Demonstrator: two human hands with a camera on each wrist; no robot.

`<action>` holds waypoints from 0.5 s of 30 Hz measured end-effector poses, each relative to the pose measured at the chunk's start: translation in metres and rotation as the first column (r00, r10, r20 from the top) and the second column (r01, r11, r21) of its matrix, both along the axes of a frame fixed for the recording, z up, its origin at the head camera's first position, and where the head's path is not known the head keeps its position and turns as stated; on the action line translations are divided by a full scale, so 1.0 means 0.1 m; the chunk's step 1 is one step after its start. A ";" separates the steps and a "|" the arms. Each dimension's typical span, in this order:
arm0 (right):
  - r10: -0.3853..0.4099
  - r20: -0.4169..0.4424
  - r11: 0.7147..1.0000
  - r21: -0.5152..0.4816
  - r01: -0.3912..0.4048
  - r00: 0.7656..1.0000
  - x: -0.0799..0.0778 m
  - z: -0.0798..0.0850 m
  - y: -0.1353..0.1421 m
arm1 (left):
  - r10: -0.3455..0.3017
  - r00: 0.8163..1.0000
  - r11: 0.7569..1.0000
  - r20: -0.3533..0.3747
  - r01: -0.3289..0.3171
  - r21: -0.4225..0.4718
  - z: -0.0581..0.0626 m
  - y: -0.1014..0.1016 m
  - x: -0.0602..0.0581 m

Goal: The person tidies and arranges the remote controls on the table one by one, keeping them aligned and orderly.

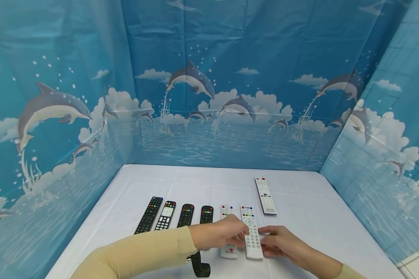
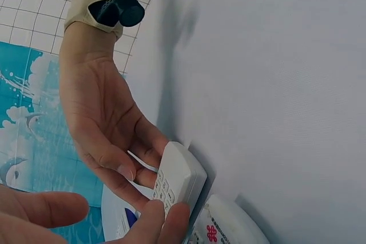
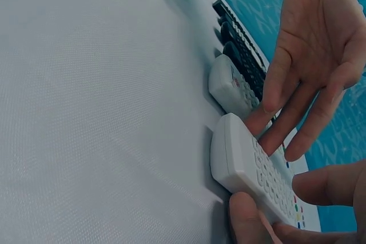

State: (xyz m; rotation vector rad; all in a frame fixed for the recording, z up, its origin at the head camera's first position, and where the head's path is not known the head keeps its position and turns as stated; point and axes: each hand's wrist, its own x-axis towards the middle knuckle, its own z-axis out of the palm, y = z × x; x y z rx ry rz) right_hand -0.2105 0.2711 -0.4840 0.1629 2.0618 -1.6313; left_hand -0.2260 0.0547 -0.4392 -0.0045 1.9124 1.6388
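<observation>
A white remote control (image 1: 254, 252) lies face up on the white cloth between both hands. Along its left edge, the left hand (image 1: 223, 233) touches it with extended fingers, the thumb over its keys in the head view. From the other side, the right hand (image 1: 284, 244) rests its fingertips against the right edge. In the right wrist view, the remote's thick rounded end (image 3: 226, 155) faces the camera. Beside it to the left lies another white remote with a red logo (image 1: 230, 252), partly hidden under the left hand.
Several black remotes, among them one with a pale round pad (image 1: 167, 211), stand in a row to the left, their lower ends partly behind the left sleeve (image 1: 139, 252). Another white remote (image 1: 265, 195) lies farther back right. Dolphin-print curtains (image 1: 209, 143) border the table (image 1: 300, 193).
</observation>
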 end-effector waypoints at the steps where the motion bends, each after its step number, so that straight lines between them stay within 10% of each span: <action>1: 0.001 0.000 1.000 -0.001 -0.001 1.000 0.00 0.00 0.00 | -0.002 1.000 1.000 0.002 0.002 0.006 0.00 -0.01 0.00; 15: -0.100 -0.067 0.987 0.122 0.107 0.993 -0.16 0.36 0.07 | 0.051 0.996 0.997 -0.074 -0.047 0.063 0.24 0.00 -0.29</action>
